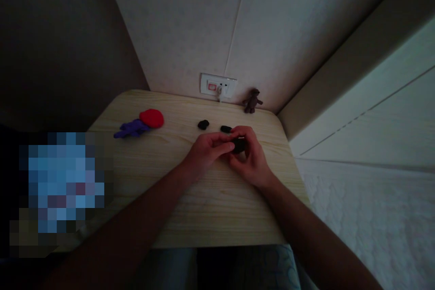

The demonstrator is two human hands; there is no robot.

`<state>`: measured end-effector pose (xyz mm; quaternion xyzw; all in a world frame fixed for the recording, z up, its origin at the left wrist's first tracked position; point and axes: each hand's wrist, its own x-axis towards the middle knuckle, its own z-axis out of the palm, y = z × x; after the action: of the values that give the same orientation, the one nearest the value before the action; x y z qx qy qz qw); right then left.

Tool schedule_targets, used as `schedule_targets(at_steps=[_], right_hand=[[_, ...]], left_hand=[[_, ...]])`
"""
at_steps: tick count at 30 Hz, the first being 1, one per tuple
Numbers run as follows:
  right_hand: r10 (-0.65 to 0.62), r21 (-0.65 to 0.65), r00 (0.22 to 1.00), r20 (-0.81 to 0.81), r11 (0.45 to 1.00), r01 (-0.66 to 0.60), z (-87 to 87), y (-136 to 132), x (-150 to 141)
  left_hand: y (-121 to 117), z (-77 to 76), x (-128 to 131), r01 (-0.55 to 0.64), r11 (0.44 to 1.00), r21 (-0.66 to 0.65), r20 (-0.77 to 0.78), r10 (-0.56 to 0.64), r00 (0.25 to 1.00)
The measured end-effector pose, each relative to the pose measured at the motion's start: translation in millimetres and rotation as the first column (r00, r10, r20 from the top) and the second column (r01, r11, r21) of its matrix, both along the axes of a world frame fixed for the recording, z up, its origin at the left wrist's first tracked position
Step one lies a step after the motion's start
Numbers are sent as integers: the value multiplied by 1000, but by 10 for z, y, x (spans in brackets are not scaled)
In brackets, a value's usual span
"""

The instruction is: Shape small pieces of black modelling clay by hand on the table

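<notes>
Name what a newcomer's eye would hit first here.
Likely the red lump touching the purple piece on the left of the table, or the pixelated blue patch lower left. Then left hand and right hand near centre, holding a black lump between them. A small brown figure stands back right.

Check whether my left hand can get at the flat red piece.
Likely yes: only bare tabletop seems to lie between the left hand and the flat red piece, with the purple piece beyond. That hand's thumb is at the black piece, though, so it would probably let go first.
</notes>
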<state>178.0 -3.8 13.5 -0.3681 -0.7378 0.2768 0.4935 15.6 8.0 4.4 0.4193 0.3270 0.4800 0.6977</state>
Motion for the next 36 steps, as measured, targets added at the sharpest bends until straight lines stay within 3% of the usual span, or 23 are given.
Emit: schedule_targets(at_steps=[4,11,20,27,36], right_hand=[[-14,-9,1000,-16,1000,14,-35,26,80],[-36,48,996,-84,998,40,-13,31,98],[-85,143,996,-6,986,85,18,-32,81],[-106,251,992,74,964,85,55,-35,63],[-177,400,971,161,911,100,51,-52,47]], left_hand=[[5,24,-10,-121,992,18,48,120,992],[1,22,-24,-172,974,150,-22,177,984],[1,56,-49,-175,965,197,-55,190,980],[-6,47,-65,-122,977,173,-16,127,992],[-3,31,-26,-167,984,65,48,164,985]])
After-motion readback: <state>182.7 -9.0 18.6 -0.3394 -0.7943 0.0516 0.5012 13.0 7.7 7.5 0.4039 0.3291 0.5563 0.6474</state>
